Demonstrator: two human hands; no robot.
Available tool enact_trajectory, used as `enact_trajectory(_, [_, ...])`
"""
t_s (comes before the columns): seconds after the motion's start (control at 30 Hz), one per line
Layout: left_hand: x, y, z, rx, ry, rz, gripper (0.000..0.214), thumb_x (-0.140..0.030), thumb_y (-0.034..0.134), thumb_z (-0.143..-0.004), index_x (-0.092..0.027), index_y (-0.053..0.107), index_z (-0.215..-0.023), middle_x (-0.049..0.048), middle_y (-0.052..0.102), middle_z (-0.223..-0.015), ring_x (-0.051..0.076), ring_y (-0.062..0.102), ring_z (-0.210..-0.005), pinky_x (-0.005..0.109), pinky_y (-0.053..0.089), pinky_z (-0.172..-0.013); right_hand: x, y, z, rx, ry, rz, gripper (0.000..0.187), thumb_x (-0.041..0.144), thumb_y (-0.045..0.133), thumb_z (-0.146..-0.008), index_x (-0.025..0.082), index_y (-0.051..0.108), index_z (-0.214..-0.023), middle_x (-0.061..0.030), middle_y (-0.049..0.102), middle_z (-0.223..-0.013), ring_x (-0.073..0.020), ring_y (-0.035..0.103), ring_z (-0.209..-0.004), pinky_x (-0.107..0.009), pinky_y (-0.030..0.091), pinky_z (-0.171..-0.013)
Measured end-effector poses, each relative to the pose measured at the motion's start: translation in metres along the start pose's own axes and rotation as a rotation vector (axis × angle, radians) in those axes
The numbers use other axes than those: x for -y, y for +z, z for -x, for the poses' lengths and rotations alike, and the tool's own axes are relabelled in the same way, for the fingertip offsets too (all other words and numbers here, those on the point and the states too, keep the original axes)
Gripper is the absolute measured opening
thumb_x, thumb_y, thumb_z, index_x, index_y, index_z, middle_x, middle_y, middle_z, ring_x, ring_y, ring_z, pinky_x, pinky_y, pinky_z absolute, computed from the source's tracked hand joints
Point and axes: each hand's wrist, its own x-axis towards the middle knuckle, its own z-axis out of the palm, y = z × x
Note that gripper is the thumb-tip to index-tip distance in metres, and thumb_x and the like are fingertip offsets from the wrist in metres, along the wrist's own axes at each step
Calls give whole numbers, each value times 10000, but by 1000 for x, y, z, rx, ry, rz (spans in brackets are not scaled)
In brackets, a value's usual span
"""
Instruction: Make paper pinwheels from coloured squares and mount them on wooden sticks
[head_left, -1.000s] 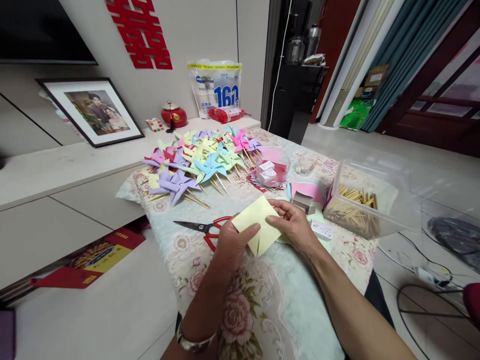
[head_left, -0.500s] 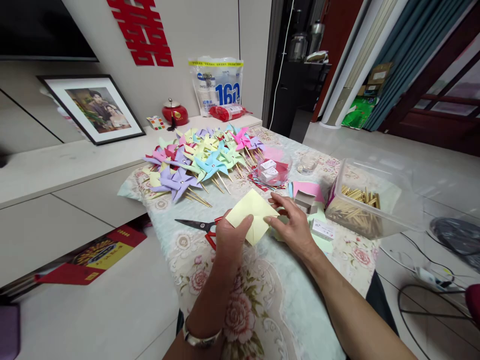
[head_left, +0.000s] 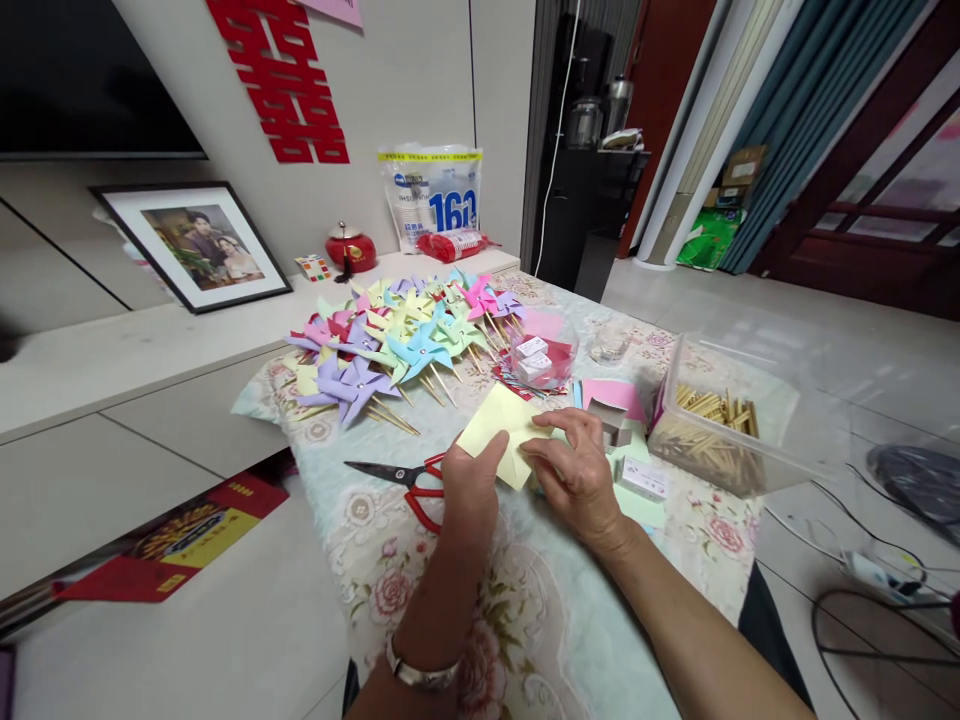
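- Left hand (head_left: 471, 488): thumb and fingers pinching yellow paper (head_left: 496, 415), frame centre, likely steadying it.
- Right hand (head_left: 576, 468): fingers narrow at its right edge; cannot tell whether gripping.
- Scissors (head_left: 406, 475): left of centre, presumably within reach.
- Pinwheels (head_left: 420, 348): heaped beyond.

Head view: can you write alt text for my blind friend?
A left hand holds pale yellow paper, the right hand at the paper's edge, above a flowered tablecloth. Red-handled scissors, paper pinwheels and a clear box of sticks lie nearby.
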Motion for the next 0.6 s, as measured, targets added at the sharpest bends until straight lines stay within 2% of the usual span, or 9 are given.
enact_trajectory(0.23, [-4, 0, 3, 0, -8, 43, 515, -232, 853, -572, -119, 717, -1056, 78, 783, -936, 233, 731, -788, 316, 550, -724, 6, 0, 2, 155, -49, -6, 284, 33, 543, -869, 239, 693, -993, -93, 630, -1130, -295, 482, -1112, -494, 439, -900])
enact_trajectory(0.6, [-2, 0, 7, 111, 6, 24, 390, -222, 797, -658, -148, 720, -1034, 53, 774, -875, 240, 721, -876, 316, 538, -798, 7, -3, 1, 217, -69, -74, 206, 81, 571, -876, 219, 688, -973, -78, 641, -1041, -276, 496, -1043, -459, 418, -863])
